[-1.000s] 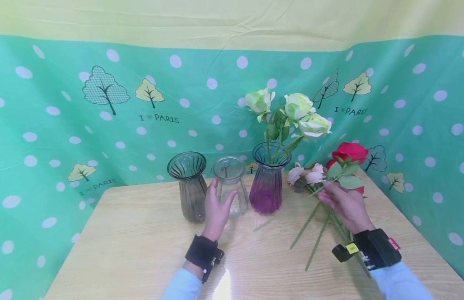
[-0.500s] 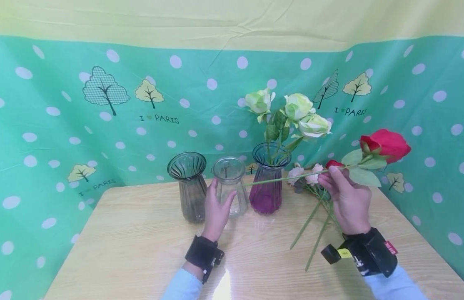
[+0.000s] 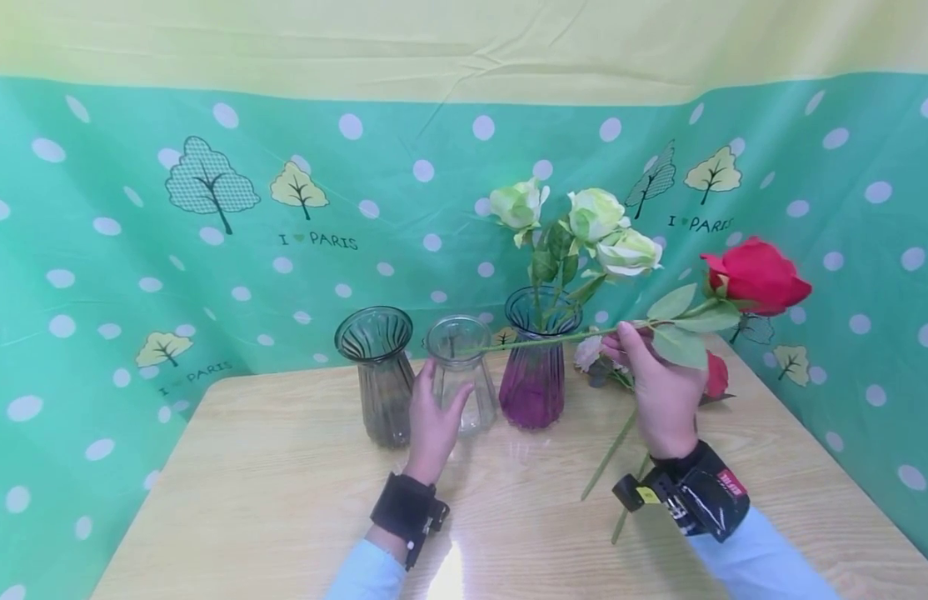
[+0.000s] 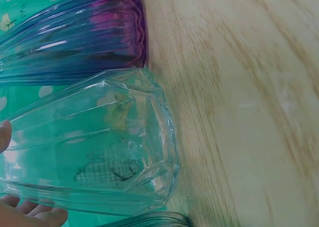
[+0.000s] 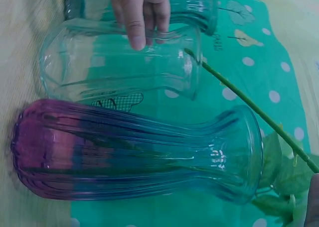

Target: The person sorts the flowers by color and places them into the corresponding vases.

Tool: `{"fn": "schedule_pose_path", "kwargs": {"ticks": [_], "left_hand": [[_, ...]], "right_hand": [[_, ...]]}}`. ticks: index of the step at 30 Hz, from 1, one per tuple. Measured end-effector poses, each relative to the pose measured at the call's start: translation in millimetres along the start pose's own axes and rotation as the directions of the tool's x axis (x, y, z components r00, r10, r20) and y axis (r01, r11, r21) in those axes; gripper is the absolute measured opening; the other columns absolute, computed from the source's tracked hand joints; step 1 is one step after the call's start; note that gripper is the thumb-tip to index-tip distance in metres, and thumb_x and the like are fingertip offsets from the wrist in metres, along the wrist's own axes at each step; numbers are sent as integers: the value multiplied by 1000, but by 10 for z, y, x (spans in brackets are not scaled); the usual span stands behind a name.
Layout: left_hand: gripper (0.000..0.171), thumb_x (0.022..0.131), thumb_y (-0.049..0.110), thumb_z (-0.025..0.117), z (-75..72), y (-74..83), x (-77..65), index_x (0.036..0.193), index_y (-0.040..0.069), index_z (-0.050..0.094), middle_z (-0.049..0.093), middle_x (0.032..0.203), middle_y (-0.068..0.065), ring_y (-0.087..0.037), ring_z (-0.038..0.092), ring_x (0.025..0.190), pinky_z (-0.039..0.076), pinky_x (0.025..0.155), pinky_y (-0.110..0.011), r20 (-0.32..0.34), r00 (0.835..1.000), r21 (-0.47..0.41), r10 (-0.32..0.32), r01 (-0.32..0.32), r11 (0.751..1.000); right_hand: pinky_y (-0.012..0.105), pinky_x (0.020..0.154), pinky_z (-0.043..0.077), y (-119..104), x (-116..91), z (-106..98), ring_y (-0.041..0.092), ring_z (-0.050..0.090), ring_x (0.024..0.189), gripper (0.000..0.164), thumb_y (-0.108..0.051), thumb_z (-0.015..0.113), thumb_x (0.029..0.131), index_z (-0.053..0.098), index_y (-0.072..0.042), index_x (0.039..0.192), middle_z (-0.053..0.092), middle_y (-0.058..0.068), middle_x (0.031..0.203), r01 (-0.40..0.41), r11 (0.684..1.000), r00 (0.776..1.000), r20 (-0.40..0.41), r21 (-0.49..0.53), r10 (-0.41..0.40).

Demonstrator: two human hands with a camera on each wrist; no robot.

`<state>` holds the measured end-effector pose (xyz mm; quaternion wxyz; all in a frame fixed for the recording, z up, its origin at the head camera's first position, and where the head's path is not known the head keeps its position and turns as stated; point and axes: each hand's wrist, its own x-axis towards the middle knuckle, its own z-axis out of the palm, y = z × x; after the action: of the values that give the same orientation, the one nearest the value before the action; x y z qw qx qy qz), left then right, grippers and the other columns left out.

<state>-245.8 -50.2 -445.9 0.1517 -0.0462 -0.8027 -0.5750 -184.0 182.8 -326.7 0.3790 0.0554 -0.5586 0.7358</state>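
My left hand [image 3: 434, 421] holds the clear glass vase [image 3: 476, 404], fingers and thumb on opposite sides of it; the vase stands upright on the table. In the left wrist view, fingertips [image 4: 47, 214] show along its wall. My right hand [image 3: 668, 404] pinches a red rose [image 3: 756, 277] by its green stem, just below the leaves. The rose lies nearly level, bloom to the right. Its stem [image 5: 249, 102] crosses in front of the purple-blue vase's neck, and the cut end overlaps the clear vase's mouth in the right wrist view.
A grey glass vase [image 3: 385, 400] stands left of the clear one. On its right, the purple-blue vase [image 3: 533, 392] bears white-green roses [image 3: 595, 215]. Pale pink flowers [image 3: 586, 352], another red rose [image 3: 717, 375] and loose stems [image 3: 608, 458] lie on the table [image 3: 269, 500] at right.
My right hand has lifted the red rose off the pile, swung its stem level, and moved left so the stem end reaches the clear vase's rim. My left hand has stayed put.
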Motion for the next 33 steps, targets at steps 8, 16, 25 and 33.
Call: {"fn": "schedule_pose_path", "kwargs": {"ticks": [8, 16, 25, 33], "left_hand": [[79, 82, 36, 69, -13, 17, 10, 144, 6, 30, 35, 147, -17, -32, 36, 136, 30, 113, -51, -15, 1000, 5, 27, -27, 1000], [79, 82, 36, 69, -15, 36, 16, 144, 8, 30, 35, 147, -17, -32, 36, 135, 30, 112, -51, -13, 1000, 4, 22, -22, 1000], [78, 83, 35, 69, -8, 24, 19, 145, 9, 30, 35, 148, -16, -31, 35, 136, 29, 113, -51, -13, 999, -2, 32, -32, 999], [77, 83, 34, 68, -6, -12, -20, 144, 7, 30, 36, 147, -18, -33, 36, 135, 31, 112, -53, -15, 999, 0, 37, -37, 999]], "right_hand": [[28, 66, 59, 124, -36, 134, 14, 71, 67, 21, -5, 73, 79, 67, 7, 95, 73, 3, 76, 16, 988, 999, 30, -151, -12], [27, 63, 59, 181, -67, 284, 11, 70, 64, 18, 2, 71, 79, 61, 14, 88, 71, 0, 73, 177, 971, 978, 136, -159, -156], [20, 59, 57, 227, -64, 474, 0, 65, 60, 14, 0, 71, 79, 63, 10, 82, 69, 5, 68, 239, 928, 964, 184, -287, -191], [23, 60, 57, 256, -108, 638, 6, 65, 62, 23, -20, 73, 81, 67, 1, 86, 69, 20, 77, 16, 911, 965, 246, -411, 94]]}}
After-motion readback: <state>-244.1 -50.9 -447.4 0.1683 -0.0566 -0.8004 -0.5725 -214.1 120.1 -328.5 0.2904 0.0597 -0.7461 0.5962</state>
